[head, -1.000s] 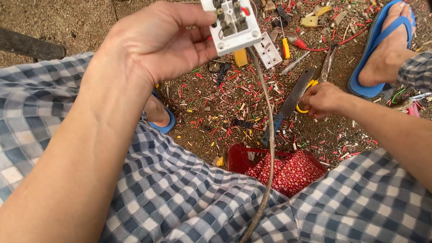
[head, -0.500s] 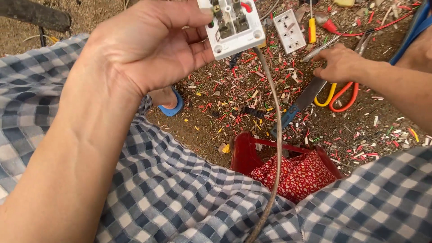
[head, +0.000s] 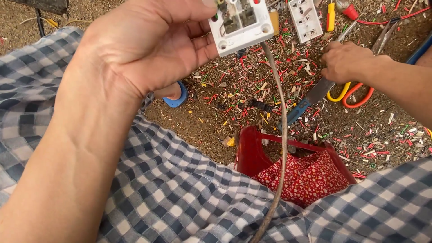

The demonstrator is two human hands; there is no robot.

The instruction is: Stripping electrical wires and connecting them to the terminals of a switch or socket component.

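My left hand point(head: 144, 49) is raised near the camera, shut on a white socket plate point(head: 240, 24) seen from its back, with terminals showing. A grey cable point(head: 281, 135) hangs from the plate down across my checked lap. My right hand point(head: 348, 60) is stretched out low over the dirt with its fingers curled. It lies over the blade tip of a blue-handled knife point(head: 306, 101) and just above scissors with yellow and orange handles point(head: 355, 96). What the fingers enclose is hidden.
A second white socket plate point(head: 306, 18) and a yellow-handled screwdriver point(head: 330, 15) lie on the dirt at the top. Cut wire scraps litter the ground. A red plastic frame point(head: 252, 153) with red floral cloth point(head: 310, 175) sits between my knees. A blue sandal point(head: 177, 96) shows under my left hand.
My left hand has kept hold of the socket plate. My right hand has shifted from the yellow scissor handle to over the knife blade, while the view tilted downward.
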